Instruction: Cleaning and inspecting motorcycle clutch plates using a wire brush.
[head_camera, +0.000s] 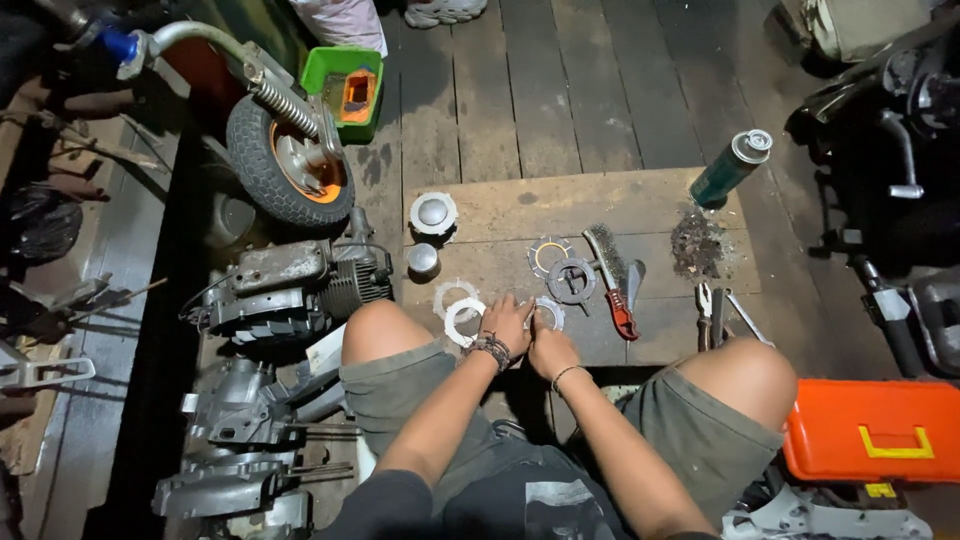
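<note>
A dim workshop floor of dark wooden planks, with a paler board laid as a bench. The left hand and right hand meet over a thin metal clutch ring, fingers closed around it at the board's near edge. This looks like sorting or cleaning clutch plates; the next move calls for a steady pinch and care to keep the ring flat, clear of the toothed plate and wire brush just beyond

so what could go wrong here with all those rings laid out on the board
1. The rings lie loose near the left knee; a nudge could scatter them.
2. Both hands, left and right, crowd one ring, so it might slip.
3. The spray can leans at the board edge and may roll.
</note>
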